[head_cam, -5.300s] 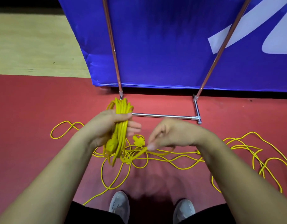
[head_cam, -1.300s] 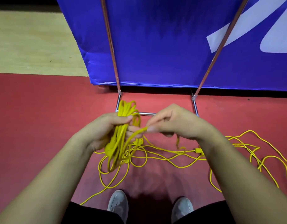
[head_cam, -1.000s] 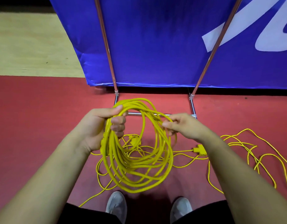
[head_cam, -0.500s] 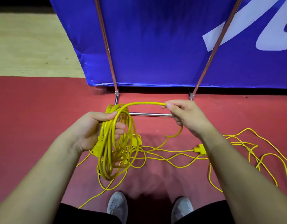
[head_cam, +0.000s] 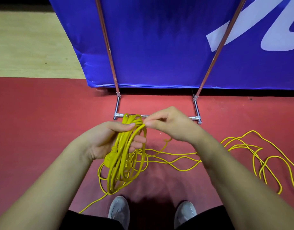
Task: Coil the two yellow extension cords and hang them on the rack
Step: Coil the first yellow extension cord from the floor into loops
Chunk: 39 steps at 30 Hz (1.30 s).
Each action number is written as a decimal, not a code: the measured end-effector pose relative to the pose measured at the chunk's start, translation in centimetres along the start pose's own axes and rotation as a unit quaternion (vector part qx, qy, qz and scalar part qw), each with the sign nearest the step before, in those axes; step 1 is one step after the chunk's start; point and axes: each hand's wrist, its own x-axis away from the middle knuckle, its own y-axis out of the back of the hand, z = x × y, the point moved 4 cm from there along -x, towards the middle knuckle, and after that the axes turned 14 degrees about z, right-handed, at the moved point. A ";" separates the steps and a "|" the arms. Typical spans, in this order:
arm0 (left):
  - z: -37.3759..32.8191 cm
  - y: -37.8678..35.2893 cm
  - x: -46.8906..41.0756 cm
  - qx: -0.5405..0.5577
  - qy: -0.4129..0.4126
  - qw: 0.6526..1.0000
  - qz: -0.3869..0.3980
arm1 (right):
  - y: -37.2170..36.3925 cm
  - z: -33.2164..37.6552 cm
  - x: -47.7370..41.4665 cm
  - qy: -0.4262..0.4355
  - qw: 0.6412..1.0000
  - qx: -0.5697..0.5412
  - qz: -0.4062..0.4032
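Note:
My left hand grips a bundle of yellow cord loops that hangs down, with a yellow plug at its lower left. My right hand pinches a strand of the same cord right at the top of the bundle, next to my left fingertips. From there the loose yellow cord trails over the red floor to the right, where more yellow cord lies in tangled loops. The rack stands just beyond my hands, its two copper poles rising and its chrome base bar on the floor.
A blue banner hangs behind the rack poles. Red floor lies underfoot, with light wooden floor at the far left. My two grey shoes show at the bottom edge.
My right hand has brought the stretched loop leftward to the top of the bundle in my left hand. One second ago the coil was spread wide between both hands.

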 end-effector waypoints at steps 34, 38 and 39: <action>-1.0 0.6 0.8 0.022 -0.057 0.995 0.074 | 0.1 -3.0 0.9 -0.107 0.984 0.077 0.122; -1.3 1.6 1.0 0.020 -0.060 0.997 0.039 | 2.0 -5.9 1.7 -0.127 0.990 0.016 0.057; -1.2 1.7 1.1 0.005 -0.053 0.998 0.031 | 2.1 -5.8 1.7 -0.122 0.991 0.004 0.050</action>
